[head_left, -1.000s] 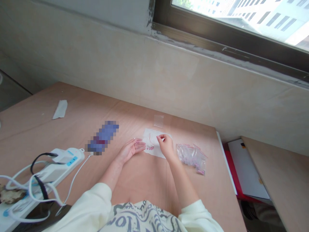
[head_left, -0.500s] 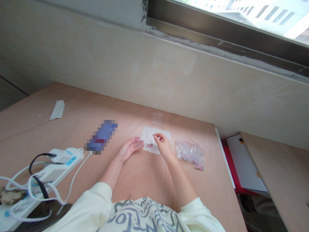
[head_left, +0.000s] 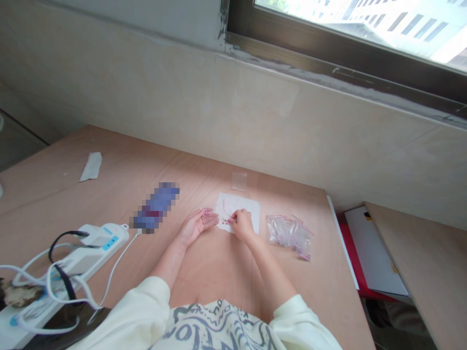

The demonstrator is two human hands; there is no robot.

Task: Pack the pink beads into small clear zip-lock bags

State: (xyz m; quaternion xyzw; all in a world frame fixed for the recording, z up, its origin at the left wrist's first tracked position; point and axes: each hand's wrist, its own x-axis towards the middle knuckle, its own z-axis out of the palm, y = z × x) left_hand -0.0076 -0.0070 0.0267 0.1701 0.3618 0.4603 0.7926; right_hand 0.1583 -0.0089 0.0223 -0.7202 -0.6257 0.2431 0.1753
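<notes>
A white sheet of paper (head_left: 253,210) lies on the table, with a thin red string (head_left: 224,208) near its left side. Several small dark red and pink bead-like pieces (head_left: 225,222) rest on its lower part. My right hand (head_left: 243,224) is over the sheet, thumb and fingertips pinched together down at these pieces; what is between the fingertips is too small to make out. My left hand (head_left: 197,227) lies open on its side at the sheet's left edge, fingers stretched towards it and holding nothing.
Clear zip bags (head_left: 290,233) with small purple-pink pieces lie right of the sheet. A small clear bag (head_left: 239,181) is behind it. To the left are a blurred-out phone (head_left: 155,208), a power strip (head_left: 98,250) with tangled cables and a white paper scrap (head_left: 91,166).
My right hand has lowered towards the small pieces on the paper, its fingertips now down at them. My left hand has stayed open beside the sheet. The view has shifted slightly.
</notes>
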